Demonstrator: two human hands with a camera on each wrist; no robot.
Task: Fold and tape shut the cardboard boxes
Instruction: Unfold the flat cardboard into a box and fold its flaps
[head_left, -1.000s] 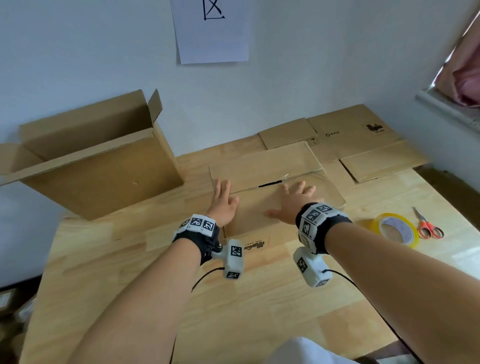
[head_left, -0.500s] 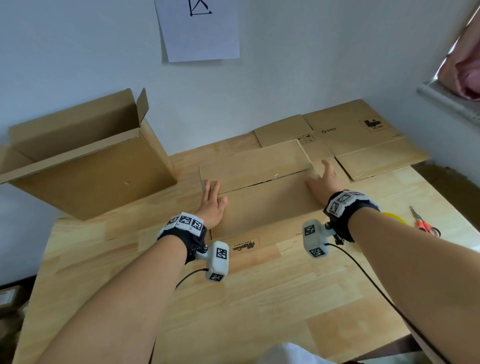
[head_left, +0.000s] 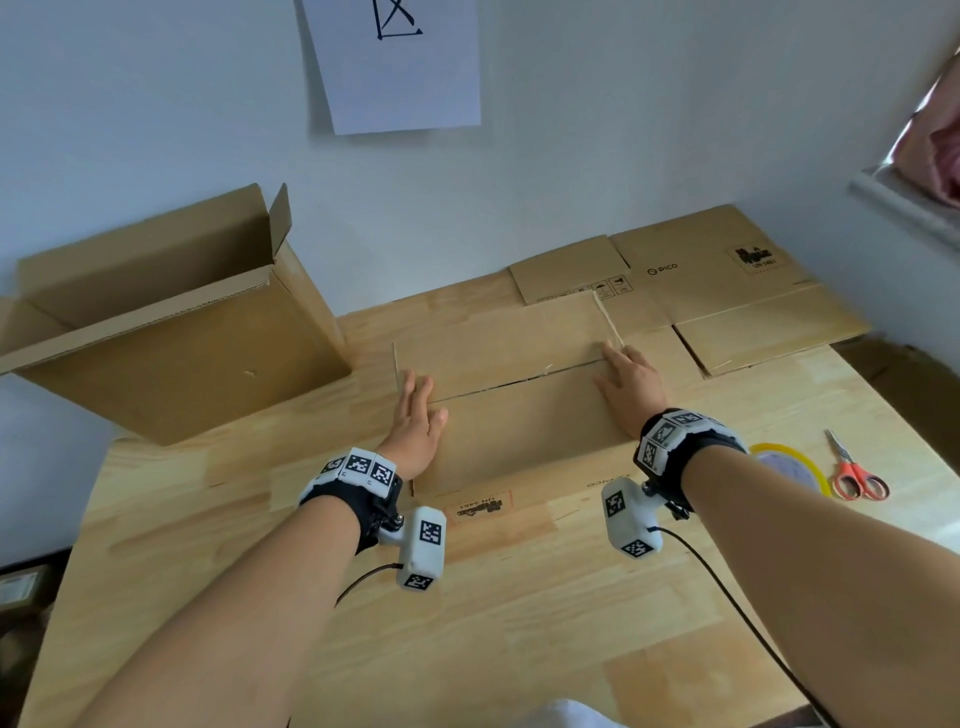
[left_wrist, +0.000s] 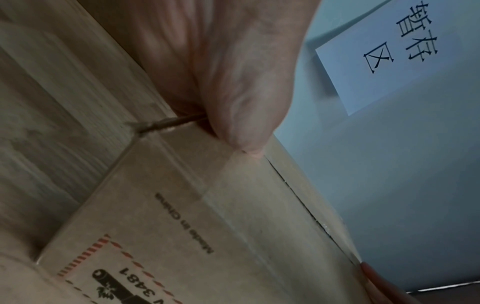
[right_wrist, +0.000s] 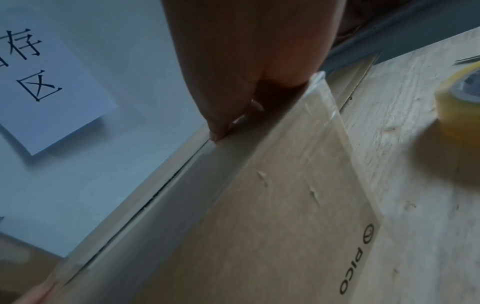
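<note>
A brown cardboard box (head_left: 519, 431) lies in the middle of the wooden table (head_left: 519, 623), its two top flaps folded down and meeting at a seam (head_left: 519, 378). My left hand (head_left: 415, 415) lies flat with straight fingers on the box's left end. My right hand (head_left: 626, 387) presses flat on the right end, beside the seam. In the left wrist view my left hand (left_wrist: 233, 82) has its thumb down on the box (left_wrist: 233, 236). The right wrist view shows the right hand (right_wrist: 246, 61) with fingertips on the box top (right_wrist: 259, 216), where clear tape shines.
A yellow tape roll (head_left: 784, 462) and orange-handled scissors (head_left: 852, 470) lie right of my right wrist. A large open box (head_left: 171, 338) stands at the back left. Flattened cardboard (head_left: 717, 280) lies at the back right. A paper sign (head_left: 400, 62) hangs on the wall.
My right hand has slid from the middle of the box top out to its right end. The left hand has stayed at the left end.
</note>
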